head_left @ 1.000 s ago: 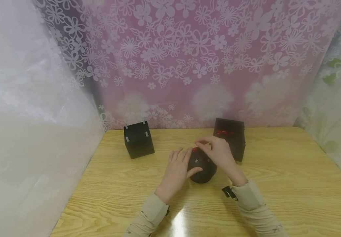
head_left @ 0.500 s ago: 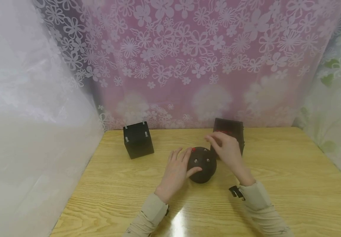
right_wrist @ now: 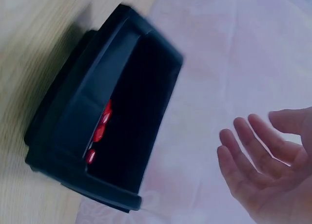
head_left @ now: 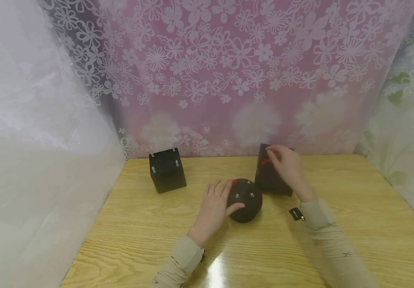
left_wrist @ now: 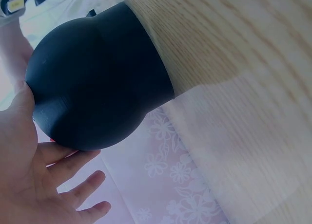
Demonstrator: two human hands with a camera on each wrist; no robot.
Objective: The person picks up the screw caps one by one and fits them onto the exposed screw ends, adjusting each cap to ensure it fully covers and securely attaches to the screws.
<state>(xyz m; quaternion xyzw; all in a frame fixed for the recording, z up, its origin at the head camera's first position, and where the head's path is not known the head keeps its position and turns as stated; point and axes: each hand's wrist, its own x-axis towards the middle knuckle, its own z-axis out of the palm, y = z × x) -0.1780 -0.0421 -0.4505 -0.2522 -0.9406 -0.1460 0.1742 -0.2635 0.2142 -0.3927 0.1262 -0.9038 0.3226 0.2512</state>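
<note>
The black ball-shaped stand (head_left: 244,207) is upright on the wood-grain table (head_left: 138,236), long axis vertical, silver pegs (head_left: 237,195) and one red piece (head_left: 235,182) facing up. Against its left side rests the left hand (head_left: 212,208), fingers spread, thumb over its top. Beyond it, rightward, the right hand (head_left: 287,166), loosely bent and holding nothing, hovers by the black bin (head_left: 269,180) of red pieces (right_wrist: 100,129). Beyond it, leftward, stands a pegged black block (head_left: 167,176). A yellow label (left_wrist: 16,4) is too small to read.

dome (left_wrist: 87,83): black | box (right_wrist: 73,117): black | pieces (right_wrist: 99,133): red | backdrop (head_left: 207,80): pink, white-flowered
</note>
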